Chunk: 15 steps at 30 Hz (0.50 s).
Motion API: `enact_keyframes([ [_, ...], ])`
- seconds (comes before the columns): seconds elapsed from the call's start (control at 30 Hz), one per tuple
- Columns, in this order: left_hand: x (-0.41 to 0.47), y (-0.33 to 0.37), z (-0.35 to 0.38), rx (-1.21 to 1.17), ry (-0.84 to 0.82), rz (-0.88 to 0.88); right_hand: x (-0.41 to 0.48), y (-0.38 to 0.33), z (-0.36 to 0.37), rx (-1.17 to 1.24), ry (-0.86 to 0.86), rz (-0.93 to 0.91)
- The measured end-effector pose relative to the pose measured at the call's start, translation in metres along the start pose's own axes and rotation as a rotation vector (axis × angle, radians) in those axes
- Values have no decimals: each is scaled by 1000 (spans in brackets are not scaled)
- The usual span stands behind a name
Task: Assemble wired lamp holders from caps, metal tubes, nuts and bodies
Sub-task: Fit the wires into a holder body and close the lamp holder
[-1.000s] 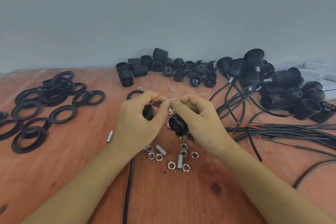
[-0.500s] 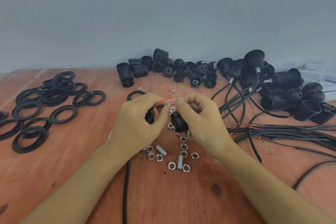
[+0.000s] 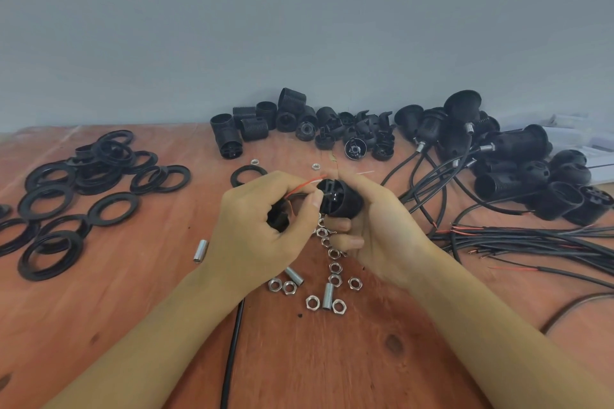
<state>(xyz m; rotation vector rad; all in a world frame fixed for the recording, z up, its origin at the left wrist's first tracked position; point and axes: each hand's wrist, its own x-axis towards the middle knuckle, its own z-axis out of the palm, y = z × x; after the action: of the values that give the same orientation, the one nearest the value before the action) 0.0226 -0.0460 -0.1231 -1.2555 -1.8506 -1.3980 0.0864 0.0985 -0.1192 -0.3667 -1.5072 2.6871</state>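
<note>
Above the nuts (image 3: 334, 267), my right hand (image 3: 385, 232) curls its fingers round a black body (image 3: 340, 201). My left hand (image 3: 259, 229) pinches the red wire (image 3: 302, 188) and cups a cap (image 3: 277, 221). Right of the nuts, several wired holders (image 3: 518, 146) lie finished. Behind the nuts, loose bodies (image 3: 254, 128) wait, so much remains, I judge.

The worktop (image 3: 133, 325) is reddish-brown wood with dark knots. The rings (image 3: 46, 206), threaded bodies (image 3: 254, 128) and cables (image 3: 531, 239) are black; one red wire (image 3: 300, 188) shows, the nuts (image 3: 312, 301) and tubes (image 3: 200, 251) are silver, and the wall (image 3: 299, 26) is plain grey-blue.
</note>
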Motion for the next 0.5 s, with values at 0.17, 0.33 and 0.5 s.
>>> enact_keyframes([
  [0.17, 0, -1, 0, 22, -20, 9, 1, 2, 1, -18, -7, -24],
  [0.33, -1, -3, 1, 34, -15, -3, -1, 3, 3, -43, 6, -49],
  [0.5, 0, -3, 0, 30, -19, -19, -2, 2, 5, -63, 32, -59],
])
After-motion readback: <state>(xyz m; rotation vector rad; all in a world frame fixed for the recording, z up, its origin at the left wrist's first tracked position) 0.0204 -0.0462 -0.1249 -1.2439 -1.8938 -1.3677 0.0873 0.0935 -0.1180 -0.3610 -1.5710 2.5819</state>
